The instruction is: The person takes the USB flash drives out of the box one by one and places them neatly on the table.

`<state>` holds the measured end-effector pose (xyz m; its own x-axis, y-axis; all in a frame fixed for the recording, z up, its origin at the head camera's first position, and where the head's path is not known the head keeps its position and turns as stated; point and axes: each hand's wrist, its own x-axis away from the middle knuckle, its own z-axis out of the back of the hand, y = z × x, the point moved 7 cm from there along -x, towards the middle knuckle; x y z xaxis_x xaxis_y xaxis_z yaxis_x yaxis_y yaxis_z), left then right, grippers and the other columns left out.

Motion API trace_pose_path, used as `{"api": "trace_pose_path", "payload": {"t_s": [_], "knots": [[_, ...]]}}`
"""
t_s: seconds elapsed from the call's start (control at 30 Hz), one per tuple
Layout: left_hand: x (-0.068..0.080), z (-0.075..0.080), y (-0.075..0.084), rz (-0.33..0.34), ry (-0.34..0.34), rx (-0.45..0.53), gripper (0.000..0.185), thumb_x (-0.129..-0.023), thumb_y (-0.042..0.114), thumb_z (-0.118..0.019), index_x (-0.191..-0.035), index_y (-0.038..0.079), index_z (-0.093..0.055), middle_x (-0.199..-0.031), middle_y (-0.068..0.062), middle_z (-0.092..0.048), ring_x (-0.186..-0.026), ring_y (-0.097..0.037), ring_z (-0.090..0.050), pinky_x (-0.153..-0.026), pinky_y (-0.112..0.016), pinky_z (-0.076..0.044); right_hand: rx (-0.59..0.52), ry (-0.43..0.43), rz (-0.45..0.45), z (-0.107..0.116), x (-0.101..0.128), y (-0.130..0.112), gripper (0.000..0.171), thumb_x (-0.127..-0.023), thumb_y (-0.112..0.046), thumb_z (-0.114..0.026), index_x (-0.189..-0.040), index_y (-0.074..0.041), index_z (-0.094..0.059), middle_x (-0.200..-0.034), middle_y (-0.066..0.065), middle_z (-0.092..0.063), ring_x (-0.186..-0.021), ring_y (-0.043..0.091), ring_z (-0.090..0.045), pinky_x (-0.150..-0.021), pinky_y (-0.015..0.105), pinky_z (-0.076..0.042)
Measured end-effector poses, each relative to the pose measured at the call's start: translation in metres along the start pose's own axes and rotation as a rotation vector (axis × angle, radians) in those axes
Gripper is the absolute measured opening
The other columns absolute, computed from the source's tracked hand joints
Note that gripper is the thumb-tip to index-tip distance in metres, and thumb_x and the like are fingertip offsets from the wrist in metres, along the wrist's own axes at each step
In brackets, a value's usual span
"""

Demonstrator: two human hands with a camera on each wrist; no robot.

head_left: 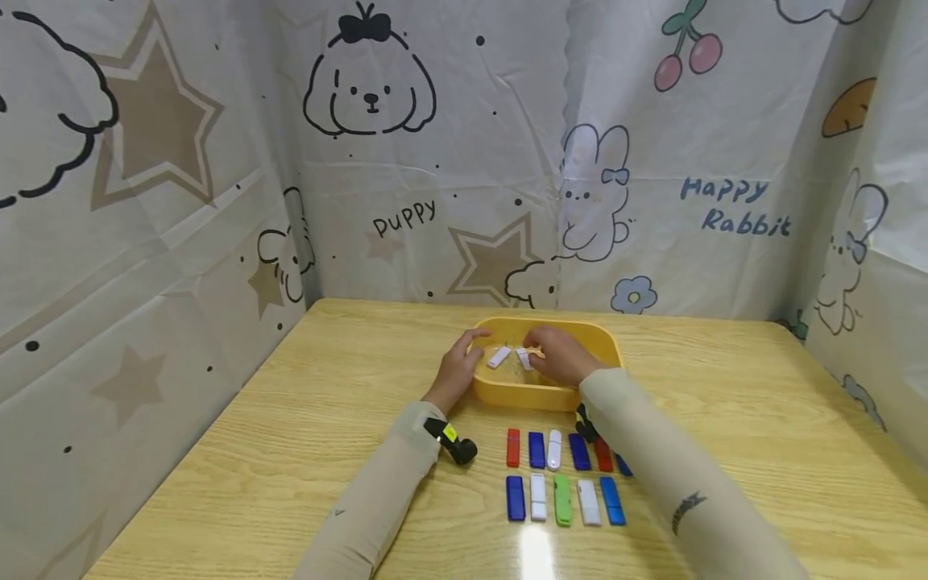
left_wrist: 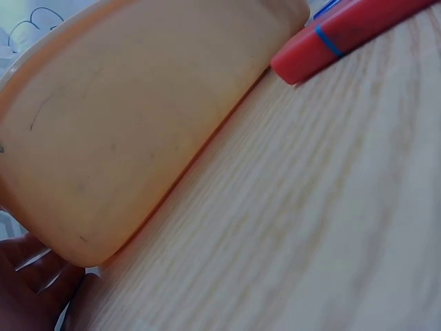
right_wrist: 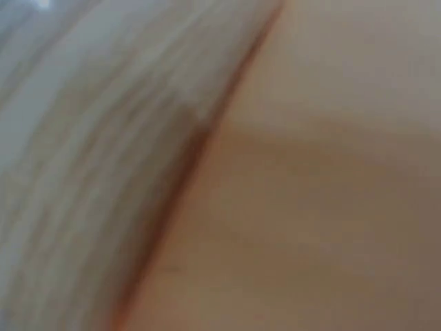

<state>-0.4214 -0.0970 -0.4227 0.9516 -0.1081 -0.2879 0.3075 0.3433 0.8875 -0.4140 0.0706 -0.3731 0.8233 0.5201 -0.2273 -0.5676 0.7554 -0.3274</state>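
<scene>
Inside the yellow tray (head_left: pixel 507 393) lie two white sticks: one (head_left: pixel 499 357) free toward the left, the other (head_left: pixel 524 358) under my right hand (head_left: pixel 561 356), whose fingers curl down over it; whether they actually pinch it I cannot tell. My left hand (head_left: pixel 458 372) grips the tray's left rim, thumb over the edge. The tray sits mid-table (head_left: pixel 326 419), touching the wood. Just in front of it, two rows of red, blue, white and green sticks (head_left: pixel 561 475) lie side by side. Patterned cloth (head_left: pixel 217 161) walls the table.
</scene>
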Motion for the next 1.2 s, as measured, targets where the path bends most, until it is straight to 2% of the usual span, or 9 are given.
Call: {"api": "trace_pose_path", "payload": {"t_s": [0.13,0.33,0.4,0.53,0.6,0.77,0.83,1.07,1.2], "knots": [[0.000,-0.001,0.001,-0.008,0.009,-0.014,0.035,-0.096,0.013,-0.045,-0.128,0.018,-0.057,-0.142,-0.006,-0.049,-0.112,-0.024,-0.051,-0.083,-0.034,-0.048,0.016,-0.009,-0.007,-0.006,-0.002,0.005,0.021,-0.088,-0.007,-0.063,-0.107,0.002,-0.065,-0.106,0.015,-0.064,-0.098,0.030,-0.059,-0.091,0.045,-0.047],[-0.003,0.000,-0.001,-0.016,0.013,0.001,0.035,-0.095,0.013,-0.045,-0.127,0.017,-0.058,-0.142,-0.006,-0.049,-0.124,-0.024,-0.047,-0.099,-0.044,-0.041,0.056,-0.089,-0.042,-0.014,-0.004,0.006,0.028,-0.092,-0.012,-0.063,-0.118,-0.002,-0.064,-0.121,0.014,-0.061,-0.112,0.031,-0.056,-0.101,0.045,-0.042],[-0.003,0.000,-0.001,-0.018,0.011,0.001,0.035,-0.095,0.014,-0.045,-0.128,0.017,-0.058,-0.143,-0.007,-0.049,-0.124,-0.025,-0.047,-0.098,-0.044,-0.042,0.082,-0.098,-0.012,-0.015,-0.005,0.006,0.030,-0.091,-0.011,-0.063,-0.120,-0.003,-0.064,-0.124,0.015,-0.061,-0.115,0.033,-0.055,-0.102,0.046,-0.041],[-0.002,0.000,0.000,-0.016,0.010,-0.001,0.036,-0.095,0.014,-0.045,-0.128,0.017,-0.057,-0.143,-0.007,-0.049,-0.117,-0.025,-0.050,-0.087,-0.039,-0.048,0.128,-0.116,0.062,-0.017,-0.005,0.003,0.034,-0.089,-0.009,-0.064,-0.122,-0.004,-0.065,-0.126,0.018,-0.060,-0.116,0.036,-0.055,-0.102,0.048,-0.041],[-0.001,0.000,0.000,-0.016,0.012,-0.001,0.036,-0.095,0.014,-0.045,-0.128,0.016,-0.058,-0.142,-0.007,-0.049,-0.117,-0.024,-0.050,-0.087,-0.039,-0.048,0.128,-0.129,0.074,-0.018,-0.004,0.002,0.034,-0.088,-0.009,-0.064,-0.122,-0.004,-0.065,-0.126,0.018,-0.060,-0.116,0.037,-0.055,-0.101,0.049,-0.042],[-0.001,0.001,0.001,-0.018,0.016,-0.001,0.035,-0.094,0.012,-0.046,-0.128,0.015,-0.058,-0.142,-0.008,-0.049,-0.131,-0.025,-0.043,-0.105,-0.044,-0.037,0.108,-0.148,0.057,-0.022,-0.005,0.006,0.033,-0.089,-0.010,-0.064,-0.120,-0.004,-0.067,-0.126,0.017,-0.061,-0.116,0.035,-0.056,-0.101,0.048,-0.042],[0.000,0.001,0.001,-0.018,0.016,0.001,0.035,-0.094,0.011,-0.046,-0.128,0.014,-0.058,-0.142,-0.008,-0.049,-0.133,-0.025,-0.041,-0.107,-0.046,-0.034,0.099,-0.152,0.041,-0.024,-0.005,0.009,0.031,-0.089,-0.011,-0.064,-0.120,-0.005,-0.067,-0.125,0.015,-0.062,-0.116,0.033,-0.057,-0.101,0.046,-0.043],[-0.002,0.000,0.000,-0.031,0.011,-0.009,0.035,-0.095,0.012,-0.045,-0.128,0.014,-0.057,-0.142,-0.008,-0.049,-0.132,-0.025,-0.042,-0.106,-0.047,-0.036,0.042,-0.161,-0.025,-0.022,-0.005,0.011,0.030,-0.087,-0.009,-0.065,-0.117,-0.004,-0.068,-0.120,0.012,-0.065,-0.109,0.028,-0.059,-0.098,0.044,-0.044],[-0.002,0.000,0.000,-0.022,0.008,-0.006,0.035,-0.095,0.012,-0.045,-0.128,0.015,-0.057,-0.143,-0.008,-0.048,-0.131,-0.024,-0.043,-0.104,-0.046,-0.038,0.044,-0.159,-0.031,-0.021,-0.006,0.011,0.029,-0.086,-0.009,-0.066,-0.115,-0.003,-0.067,-0.118,0.014,-0.064,-0.107,0.029,-0.058,-0.098,0.044,-0.044]]}}
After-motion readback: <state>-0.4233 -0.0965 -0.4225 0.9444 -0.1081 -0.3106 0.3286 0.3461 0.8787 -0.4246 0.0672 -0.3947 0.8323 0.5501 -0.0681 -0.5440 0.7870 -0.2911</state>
